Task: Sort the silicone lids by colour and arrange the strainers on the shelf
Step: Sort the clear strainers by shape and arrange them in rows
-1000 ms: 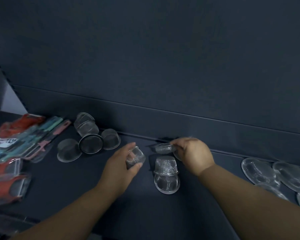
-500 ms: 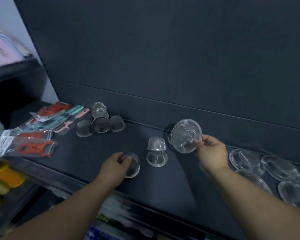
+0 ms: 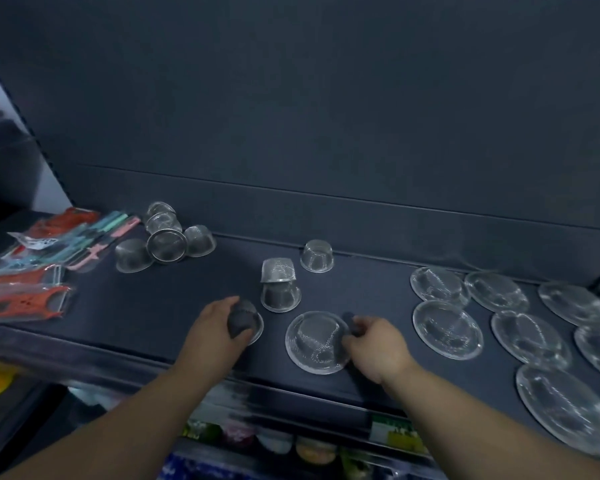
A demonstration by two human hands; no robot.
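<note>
My left hand grips a small mesh strainer that rests dome-up near the front of the dark shelf. My right hand holds the right rim of a wide flat strainer lying on the shelf beside it. Just behind these stand two small strainers stacked one on the other, and a single small one sits near the back wall. A cluster of several small strainers lies at the back left.
Several wide flat strainers are spread over the right part of the shelf. Packaged red, teal and pink tools lie at the left end. A lower shelf with colourful goods shows beneath the front edge.
My right hand has brought the wide strainer down from the air onto the shelf near the front. My left hand stays on its small strainer. The view has shifted right.
</note>
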